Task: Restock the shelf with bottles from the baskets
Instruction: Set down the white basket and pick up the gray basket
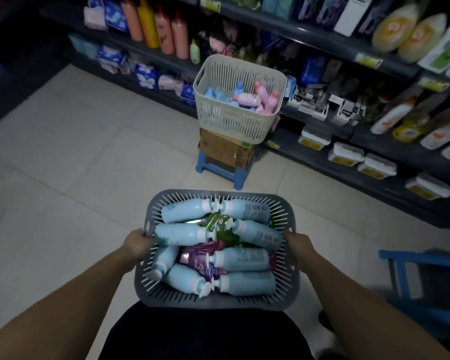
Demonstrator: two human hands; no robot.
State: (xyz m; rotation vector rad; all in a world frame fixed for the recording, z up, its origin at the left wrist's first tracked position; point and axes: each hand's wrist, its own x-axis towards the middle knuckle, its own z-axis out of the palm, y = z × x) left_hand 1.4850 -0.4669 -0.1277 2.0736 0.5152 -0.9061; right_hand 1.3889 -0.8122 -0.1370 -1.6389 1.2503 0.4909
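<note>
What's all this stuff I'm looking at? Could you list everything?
grey basket: one, grey, carried in front
bottles: about eight, light blue, lying in it
packets: several, purple and green, beneath them
blue stool: one, blue, on floor
cardboard box: one, brown, on blue stool
cream basket: one, cream, on cardboard box
small bottles: several, blue and pink, inside it
shelf: one, dark, ahead and right, stocked
tall bottles: four, orange and yellow, upper-left shelf
left hand: one, grips grey basket's left side
right hand: one, grips its right side
</note>
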